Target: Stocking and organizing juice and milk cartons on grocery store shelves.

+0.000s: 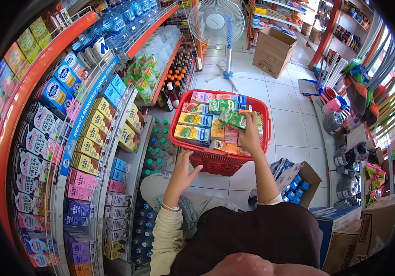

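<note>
My right hand (250,132) grips a green Milo drink carton (233,118) above the red plastic shopping basket (218,157). Drink cartons fill the basket close to its rim. Among them are yellow Buavita juice cartons (194,119), another green Milo carton (222,105) and an orange carton (230,147) lying at the near side. My left hand (184,170) holds nothing; its fingers are apart, close to the basket's near left edge. The lower layers in the basket are hidden.
Shelves of milk cartons (89,145) line the left, with bottles (156,148) low beside the basket. A standing fan (229,51) and a tall cardboard box (274,51) stand ahead on the tiles. An opened box of blue packs (295,188) and hardware shelves (325,138) are on the right.
</note>
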Demonstrator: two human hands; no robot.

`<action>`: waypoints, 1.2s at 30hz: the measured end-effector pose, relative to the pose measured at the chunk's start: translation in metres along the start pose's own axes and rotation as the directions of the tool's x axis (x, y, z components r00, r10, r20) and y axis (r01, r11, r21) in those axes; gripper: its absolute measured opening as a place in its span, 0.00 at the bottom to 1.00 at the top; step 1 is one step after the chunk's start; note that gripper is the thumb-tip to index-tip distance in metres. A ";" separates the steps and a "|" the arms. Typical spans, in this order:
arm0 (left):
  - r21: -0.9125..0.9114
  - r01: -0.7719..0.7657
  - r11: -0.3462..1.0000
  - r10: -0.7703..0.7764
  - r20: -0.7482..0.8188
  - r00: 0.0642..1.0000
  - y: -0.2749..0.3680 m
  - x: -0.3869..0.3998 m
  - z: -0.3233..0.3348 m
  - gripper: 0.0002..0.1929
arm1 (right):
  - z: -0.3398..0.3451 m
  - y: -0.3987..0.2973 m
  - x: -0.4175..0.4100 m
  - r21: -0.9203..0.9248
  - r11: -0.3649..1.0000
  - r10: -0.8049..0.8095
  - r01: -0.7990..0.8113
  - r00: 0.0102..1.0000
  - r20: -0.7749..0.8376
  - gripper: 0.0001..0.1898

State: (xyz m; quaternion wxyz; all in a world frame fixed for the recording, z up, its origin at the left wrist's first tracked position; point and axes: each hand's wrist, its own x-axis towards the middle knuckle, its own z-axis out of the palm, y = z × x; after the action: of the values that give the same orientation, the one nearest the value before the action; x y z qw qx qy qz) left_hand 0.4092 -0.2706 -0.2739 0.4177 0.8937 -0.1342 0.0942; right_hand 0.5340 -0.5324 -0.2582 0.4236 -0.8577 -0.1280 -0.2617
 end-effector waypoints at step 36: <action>-0.134 0.248 0.959 -0.220 0.197 0.956 -0.032 -0.026 0.002 0.26 | 0.049 0.049 0.098 -0.219 0.966 0.009 0.137 0.830 0.558 0.38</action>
State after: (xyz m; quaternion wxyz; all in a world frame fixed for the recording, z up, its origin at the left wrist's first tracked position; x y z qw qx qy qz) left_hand 0.3945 -0.2485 -0.3057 0.4814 0.8723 -0.0712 -0.0479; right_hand 0.6534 -0.5234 -0.2603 0.2481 -0.9380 -0.2401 -0.0299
